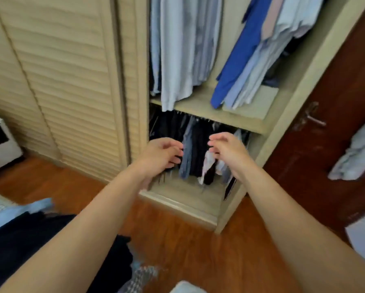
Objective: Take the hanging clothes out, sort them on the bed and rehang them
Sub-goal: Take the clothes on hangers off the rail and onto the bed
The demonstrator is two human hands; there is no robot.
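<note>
2 bare hands, the left hand [162, 153] and right hand [228, 150], are reaching with loosely curled fingers gripping nothing toward the dark trousers [195, 149] hanging lengthwise downward on the low wardrobe rail [200, 119], directly ahead between them, roughly equally near.

- No text, label, brand, number or sign can be read anywhere in the view.
- No print or tag can be made out on the hanging clothes [190, 49], which are blurred.
- No lettering is shown on the wardrobe door [67, 81] or the white cabinet [1, 142].
</note>
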